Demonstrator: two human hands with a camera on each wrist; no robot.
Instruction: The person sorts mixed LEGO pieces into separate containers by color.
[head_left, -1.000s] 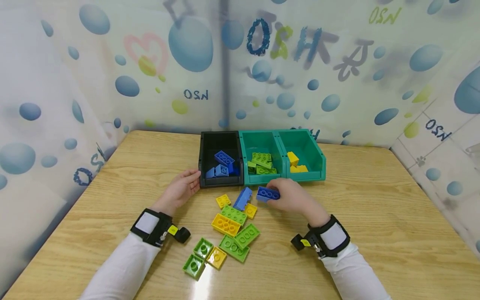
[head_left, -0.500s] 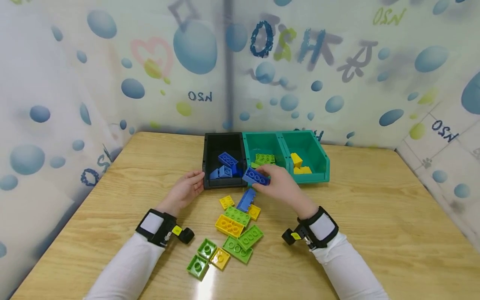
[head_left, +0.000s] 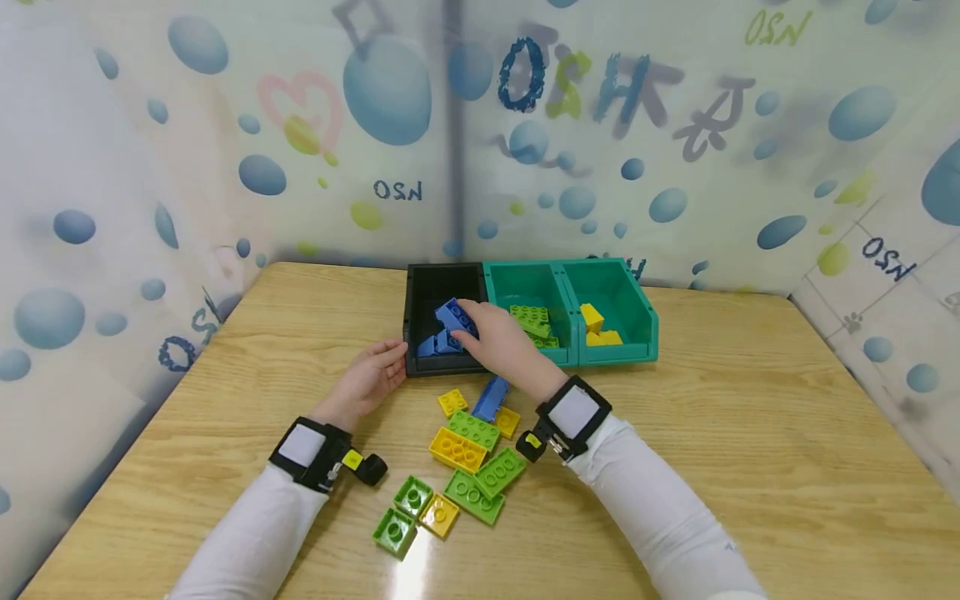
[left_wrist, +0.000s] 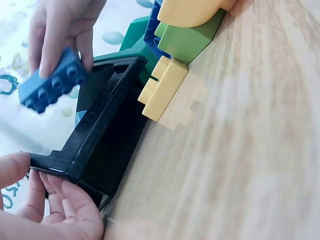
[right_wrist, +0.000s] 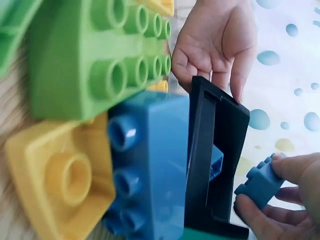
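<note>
Above the black storage bin, the right hand pinches a blue studded toy brick; letting it down gently seems best, while the left hand, fingers loosely bent against the bin's left side, could steady it. Wood-grain worktop surrounds the bin; behind it stands a bubble-printed backdrop.
</note>
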